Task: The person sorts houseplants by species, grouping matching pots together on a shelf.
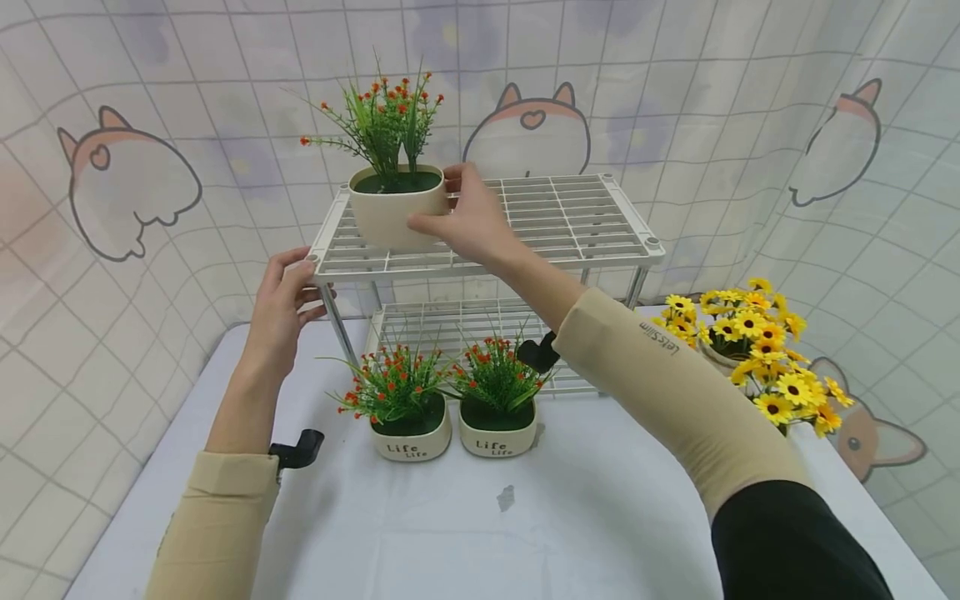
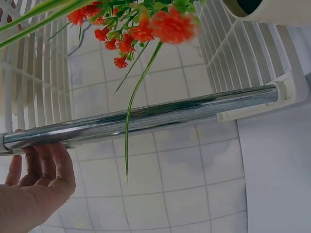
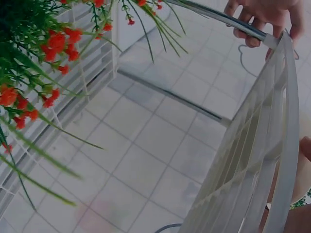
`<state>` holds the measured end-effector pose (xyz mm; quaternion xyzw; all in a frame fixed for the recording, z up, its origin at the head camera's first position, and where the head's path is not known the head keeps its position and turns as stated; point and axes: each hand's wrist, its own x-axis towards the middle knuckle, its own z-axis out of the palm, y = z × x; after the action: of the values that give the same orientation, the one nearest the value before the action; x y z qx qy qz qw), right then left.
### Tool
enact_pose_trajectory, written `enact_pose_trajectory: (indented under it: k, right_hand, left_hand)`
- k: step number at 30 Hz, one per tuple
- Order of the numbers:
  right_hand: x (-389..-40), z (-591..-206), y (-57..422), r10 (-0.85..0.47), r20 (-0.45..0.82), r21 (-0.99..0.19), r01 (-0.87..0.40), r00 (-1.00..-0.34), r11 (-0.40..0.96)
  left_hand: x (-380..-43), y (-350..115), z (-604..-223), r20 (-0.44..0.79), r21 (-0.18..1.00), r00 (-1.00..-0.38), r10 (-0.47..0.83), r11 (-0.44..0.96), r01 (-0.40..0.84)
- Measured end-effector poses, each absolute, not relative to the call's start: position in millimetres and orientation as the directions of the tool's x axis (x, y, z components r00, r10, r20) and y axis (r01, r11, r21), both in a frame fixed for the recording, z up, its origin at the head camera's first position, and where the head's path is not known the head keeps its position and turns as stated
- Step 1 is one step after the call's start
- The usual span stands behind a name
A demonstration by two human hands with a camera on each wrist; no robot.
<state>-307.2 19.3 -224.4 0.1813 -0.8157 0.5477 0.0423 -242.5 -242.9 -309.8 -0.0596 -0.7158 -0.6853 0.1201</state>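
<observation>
On the upper left of a white two-tier wire rack (image 1: 570, 218) stands a cream oval flowerpot (image 1: 396, 218) with orange-red flowers and thin green leaves. My right hand (image 1: 480, 218) holds this pot by its right end, thumb at the front and fingers behind. At the rack's front left corner, my left hand (image 1: 279, 310) grips the upper shelf's edge; in the left wrist view its curled fingers (image 2: 58, 165) lie against the top of the metal post (image 2: 146, 114). The right wrist view also has the left hand (image 3: 267, 17) at that corner, while the right hand is mostly cut off.
Two similar red-flowered pots marked "Life" (image 1: 411, 443) (image 1: 498, 437) stand side by side before the lower shelf (image 1: 420, 321). Yellow flowers in pots (image 1: 750, 333) are at the right of the white-covered table (image 1: 420, 533). A patterned curtain (image 1: 247, 50) surrounds it.
</observation>
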Motion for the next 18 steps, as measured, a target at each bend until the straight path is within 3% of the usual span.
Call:
enact_pose_trajectory:
  k: [9,18]
  right_hand:
    - [-307,-220,7,-0.299,0.286,-0.825,-0.392,-0.911,0.407]
    - [-294,-215,29,-0.318,0.289,-0.818,-0.405,-0.903,0.409]
  left_hand:
    - [-244,-242,-311,0.245,0.969,-0.966,-0.085,0.043,0.242]
    - [-244,-243,-312,0.253,0.968,-0.964,-0.085,0.033,0.251]
